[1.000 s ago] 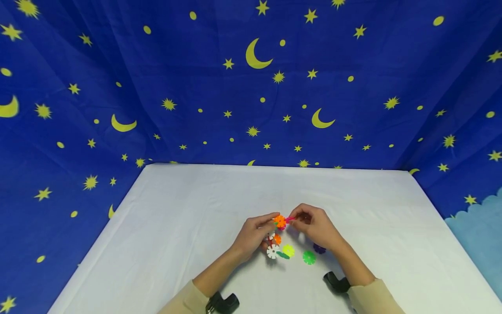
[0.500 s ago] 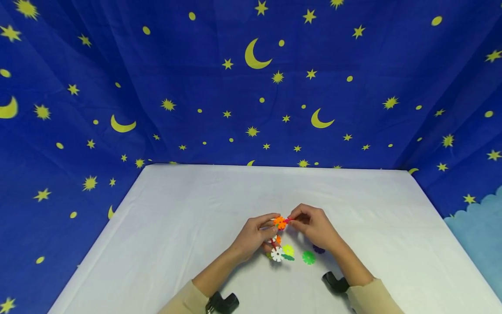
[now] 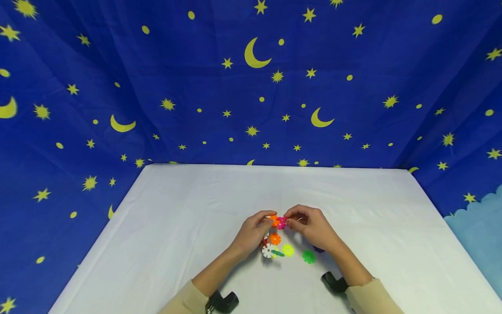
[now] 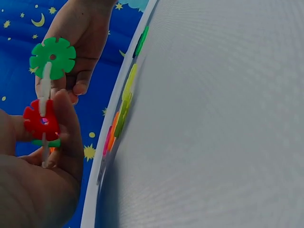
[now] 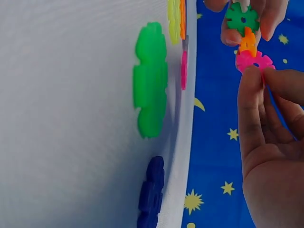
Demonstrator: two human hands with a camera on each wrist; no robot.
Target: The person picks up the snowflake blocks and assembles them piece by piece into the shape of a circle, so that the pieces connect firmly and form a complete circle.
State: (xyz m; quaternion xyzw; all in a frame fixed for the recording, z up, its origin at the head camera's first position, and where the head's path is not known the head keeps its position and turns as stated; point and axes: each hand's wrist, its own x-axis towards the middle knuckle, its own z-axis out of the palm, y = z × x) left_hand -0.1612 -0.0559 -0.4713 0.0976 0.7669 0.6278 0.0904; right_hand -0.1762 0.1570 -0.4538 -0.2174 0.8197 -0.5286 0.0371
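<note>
Both hands are raised over the white table, fingertips close together. My left hand point(image 3: 251, 234) holds a chain of notched plastic snowflake discs. In the left wrist view a green disc point(image 4: 52, 59), a white piece seen edge-on and a red disc point(image 4: 40, 121) make up part of it. A white disc point(image 3: 268, 250) hangs from the chain's lower part in the head view. At its other end is an orange disc point(image 5: 248, 42) beside a green disc point(image 5: 242, 19). My right hand point(image 3: 313, 226) pinches a pink disc point(image 5: 254, 61) that meets the orange one; how deep they interlock cannot be told.
Loose discs lie on the white table point(image 3: 196, 209): yellow point(image 3: 288, 250), bright green point(image 3: 308, 257), orange point(image 3: 276, 239) and dark purple point(image 5: 151, 194), partly under the right wrist. A starry blue cloth point(image 3: 251, 87) stands behind the table. Black wrist devices point(image 3: 222, 302) sit by both sleeves.
The pink disc, edge-on before in the head view, now shows its broad face beside the orange one. The hanging white disc swung right, then back left. Both hands stay near the same spot.
</note>
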